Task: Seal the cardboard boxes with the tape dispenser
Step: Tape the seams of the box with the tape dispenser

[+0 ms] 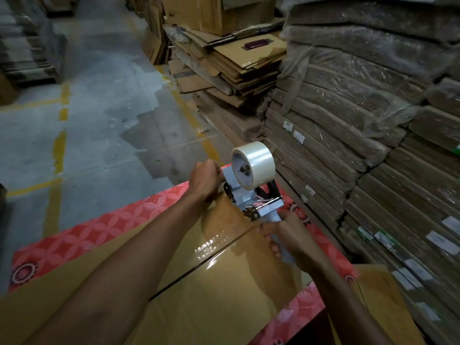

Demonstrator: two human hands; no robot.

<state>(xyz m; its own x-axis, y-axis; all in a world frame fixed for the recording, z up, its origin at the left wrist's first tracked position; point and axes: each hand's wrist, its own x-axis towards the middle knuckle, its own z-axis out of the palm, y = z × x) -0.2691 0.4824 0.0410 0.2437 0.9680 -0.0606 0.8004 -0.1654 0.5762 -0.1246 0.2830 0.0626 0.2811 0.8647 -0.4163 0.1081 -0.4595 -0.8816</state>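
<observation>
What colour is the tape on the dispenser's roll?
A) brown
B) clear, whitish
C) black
B: the roll on the tape dispenser looks whitish and see-through, and the strip already laid on the cardboard box shines clear over the brown card.

The tape dispenser (pixel 251 192) handle is mostly hidden inside the right grip (pixel 286 241). Fingertips of the left grip (pixel 202 181) are concealed beyond the cardboard box (pixel 199 282), whose near side is cut off. The stack labels (pixel 440 241) are unreadably small.

box (pixel 224 282) brown | tablecloth (pixel 99 230) red, floral | floor lines (pixel 59 150) yellow
</observation>
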